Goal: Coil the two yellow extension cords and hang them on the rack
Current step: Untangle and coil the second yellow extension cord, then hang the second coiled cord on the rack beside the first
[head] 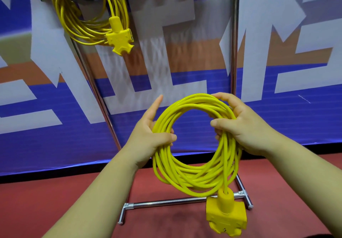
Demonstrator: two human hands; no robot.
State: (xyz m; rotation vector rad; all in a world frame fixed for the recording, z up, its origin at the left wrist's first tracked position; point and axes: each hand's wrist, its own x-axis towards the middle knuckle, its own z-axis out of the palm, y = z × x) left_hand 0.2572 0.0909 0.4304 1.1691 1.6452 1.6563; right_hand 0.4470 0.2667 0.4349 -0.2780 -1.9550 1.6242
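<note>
Left hand and right hand grip the coil; keep loops bunched and lift it onto the rack beside the hung cord

Bright, even light; wide-angle bending at the edges (backdrop centre smeared by blur).

I see one cord already hanging at the rack's upper left, a loose yellow coil of many loops; its three-way socket dangles at the coil's lower right. The second cord is a round, upright coil held before the rack's lower half, nearer its right post; its socket block hangs over the rack's base bar.
</note>
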